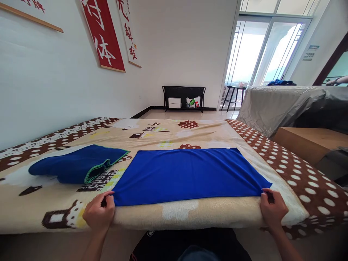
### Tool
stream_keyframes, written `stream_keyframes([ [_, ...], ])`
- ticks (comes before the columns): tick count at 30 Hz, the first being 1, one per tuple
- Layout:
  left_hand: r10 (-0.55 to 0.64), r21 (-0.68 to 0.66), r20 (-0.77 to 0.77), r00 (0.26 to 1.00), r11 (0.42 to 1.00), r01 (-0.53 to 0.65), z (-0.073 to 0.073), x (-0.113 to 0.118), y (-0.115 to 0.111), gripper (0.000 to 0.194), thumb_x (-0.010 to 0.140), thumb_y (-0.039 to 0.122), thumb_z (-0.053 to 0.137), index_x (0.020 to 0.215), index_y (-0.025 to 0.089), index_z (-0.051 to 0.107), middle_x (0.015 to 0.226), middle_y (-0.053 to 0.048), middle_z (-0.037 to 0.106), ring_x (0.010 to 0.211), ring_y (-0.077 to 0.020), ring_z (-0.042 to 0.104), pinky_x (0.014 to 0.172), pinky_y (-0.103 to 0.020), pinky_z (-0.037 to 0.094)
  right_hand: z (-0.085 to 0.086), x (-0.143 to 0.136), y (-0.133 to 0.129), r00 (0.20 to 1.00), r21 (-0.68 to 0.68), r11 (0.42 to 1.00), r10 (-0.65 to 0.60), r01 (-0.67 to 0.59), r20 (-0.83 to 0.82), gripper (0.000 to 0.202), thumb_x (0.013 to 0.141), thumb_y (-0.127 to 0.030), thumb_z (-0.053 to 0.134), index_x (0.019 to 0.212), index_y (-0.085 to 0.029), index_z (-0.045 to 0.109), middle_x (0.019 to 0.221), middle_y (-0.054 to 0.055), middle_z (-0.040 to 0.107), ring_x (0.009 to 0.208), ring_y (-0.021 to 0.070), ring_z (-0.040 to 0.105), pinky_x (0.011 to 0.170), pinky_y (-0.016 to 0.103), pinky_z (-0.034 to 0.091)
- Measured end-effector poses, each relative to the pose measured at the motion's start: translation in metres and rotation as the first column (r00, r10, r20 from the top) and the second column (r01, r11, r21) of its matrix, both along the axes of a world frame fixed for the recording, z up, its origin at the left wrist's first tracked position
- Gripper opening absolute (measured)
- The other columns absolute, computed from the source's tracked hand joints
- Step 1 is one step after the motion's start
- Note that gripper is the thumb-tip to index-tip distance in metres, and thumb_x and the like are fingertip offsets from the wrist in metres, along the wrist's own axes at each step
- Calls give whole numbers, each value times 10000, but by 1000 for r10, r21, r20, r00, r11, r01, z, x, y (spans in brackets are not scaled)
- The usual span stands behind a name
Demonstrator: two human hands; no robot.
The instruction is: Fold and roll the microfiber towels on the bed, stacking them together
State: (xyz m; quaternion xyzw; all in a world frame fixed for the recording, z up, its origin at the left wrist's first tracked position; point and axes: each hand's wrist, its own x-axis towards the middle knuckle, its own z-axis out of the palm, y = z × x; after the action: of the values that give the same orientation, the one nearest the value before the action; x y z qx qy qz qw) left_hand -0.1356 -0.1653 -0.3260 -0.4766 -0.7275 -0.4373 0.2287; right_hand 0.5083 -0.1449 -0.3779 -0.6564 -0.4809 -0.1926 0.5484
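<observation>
A bright blue cloth, like a towel, lies spread in front of me, with a small white tag on its far edge. My left hand pinches its near left corner, and my right hand pinches the near right one. The near edge is stretched between the two hands, with light creases toward the right corner. To the left, apart from it, rests a darker blue folded cloth with green stitched edges. Both cloths lie on a cream and brown patterned fleece blanket.
A cardboard box and furniture under a plastic cover stand to the right. Another person's hand shows at the far right edge. Beyond the blanket are a black rack and a black stool.
</observation>
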Motion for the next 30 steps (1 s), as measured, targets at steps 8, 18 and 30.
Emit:
stream_keyframes([
  [8, 6, -32, -3, 1000, 999, -6, -1, -2, -1, 280, 863, 280, 449, 869, 194, 716, 950, -67, 746, 898, -245, 662, 851, -344, 477, -2, 1, 0, 999, -5, 1000, -2, 2, -33, 254, 798, -347, 533, 867, -146, 672, 783, 56, 637, 681, 183, 574, 721, 313, 438],
  [18, 10, 4, -30, 999, 1000, -10, 0, -1, 3, 271, 868, 305, 459, 860, 212, 713, 923, -51, 750, 862, -241, 675, 812, -338, 485, 0, -1, 0, 999, -3, 1000, -27, 27, -18, 276, 787, -342, 526, 877, -137, 686, 806, 56, 653, 677, 168, 579, 724, 299, 438],
  [30, -2, -228, 104, 995, 973, 26, 18, -28, -13, 358, 914, 431, 407, 1062, 232, 665, 875, -60, 725, 836, -277, 669, 768, -373, 471, 37, 4, -23, 956, -271, 955, -188, 123, -227, 349, 766, -455, 514, 934, -230, 720, 707, 35, 595, 726, 238, 550, 778, 390, 422],
])
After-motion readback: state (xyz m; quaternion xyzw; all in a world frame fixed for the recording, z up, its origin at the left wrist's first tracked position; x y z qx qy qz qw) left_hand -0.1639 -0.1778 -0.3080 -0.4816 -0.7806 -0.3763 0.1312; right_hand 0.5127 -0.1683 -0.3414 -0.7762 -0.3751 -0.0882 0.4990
